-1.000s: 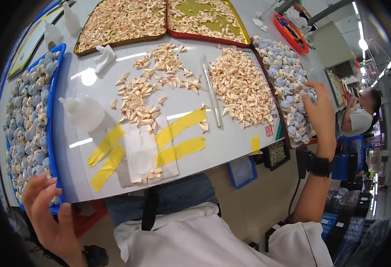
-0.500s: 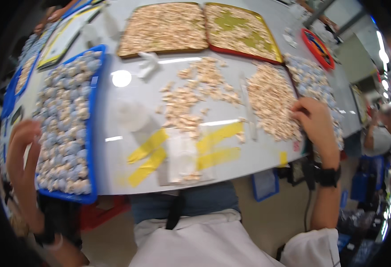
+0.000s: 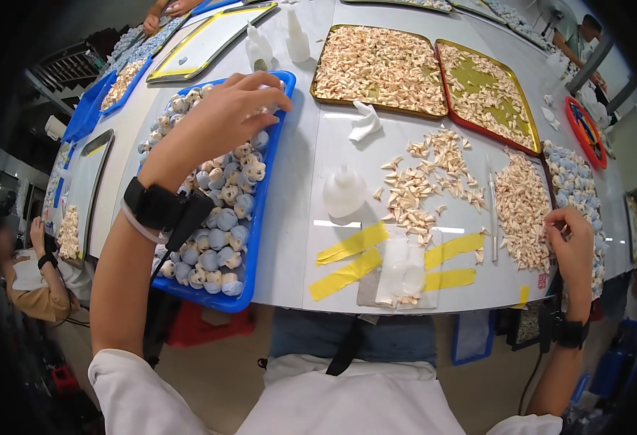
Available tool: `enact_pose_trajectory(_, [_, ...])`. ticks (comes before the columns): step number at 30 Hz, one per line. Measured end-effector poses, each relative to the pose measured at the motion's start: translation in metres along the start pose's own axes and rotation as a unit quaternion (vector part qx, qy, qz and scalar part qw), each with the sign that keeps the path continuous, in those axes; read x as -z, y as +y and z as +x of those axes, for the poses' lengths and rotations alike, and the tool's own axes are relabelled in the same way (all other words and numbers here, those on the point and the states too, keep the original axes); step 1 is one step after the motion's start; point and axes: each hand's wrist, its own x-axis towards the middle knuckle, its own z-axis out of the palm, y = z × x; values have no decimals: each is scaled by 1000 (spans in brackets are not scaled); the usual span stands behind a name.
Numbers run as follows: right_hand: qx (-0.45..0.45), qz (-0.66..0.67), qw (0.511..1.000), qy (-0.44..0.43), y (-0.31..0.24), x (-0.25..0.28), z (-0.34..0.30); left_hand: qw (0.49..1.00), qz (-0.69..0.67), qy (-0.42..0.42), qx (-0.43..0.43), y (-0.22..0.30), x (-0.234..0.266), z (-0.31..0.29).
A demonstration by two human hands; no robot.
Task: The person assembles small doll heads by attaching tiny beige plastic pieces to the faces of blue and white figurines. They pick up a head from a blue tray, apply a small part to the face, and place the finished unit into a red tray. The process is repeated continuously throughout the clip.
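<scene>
My left hand [image 3: 235,105] is over the far right part of a blue tray [image 3: 255,246], fingers bent and apart from the thumb. Several small round doll-like heads [image 3: 224,217], pale blue and cream, fill the tray; some lie hidden under my hand and forearm. At the right edge of a pile of small pointed cream pieces [image 3: 523,210], my right hand [image 3: 573,239] has thumb and fingertips pinched together. Whatever is between them is too small to make out. Beside that pile lies a slim metal tool [image 3: 493,210]. A looser heap of cream pieces [image 3: 413,196] is spread to its left.
Two shallow trays [image 3: 376,69] [image 3: 503,90] of cream pieces stand at the back. A white squeeze bottle [image 3: 344,192], a crumpled white glove-like piece [image 3: 365,123] and yellow tape strips [image 3: 351,243] lie mid-table. More blue-and-cream pieces [image 3: 576,177] line the right. Co-workers sit around.
My view has turned left, shifting the scene rightward. My left hand has moved from the tray's left side to over its far right part. My right hand stays by the cream pile.
</scene>
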Motion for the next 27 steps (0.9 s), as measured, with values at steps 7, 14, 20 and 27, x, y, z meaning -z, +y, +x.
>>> enact_pose_trajectory(7, [7,44,998,40,2,12,-10,971,-92,-91,203,10,31,-18])
enact_pose_trajectory(14, [-39,123,991,29,0,9,-13,962,-102,-9,253,16,52,-59])
enact_pose_trajectory(20, [-85,237,968,20,-9,15,-15,963,-98,42,247,17,51,-75])
enact_pose_trajectory(27, [-108,253,957,93,-11,35,-34,875,-360,157,281,91,54,-113])
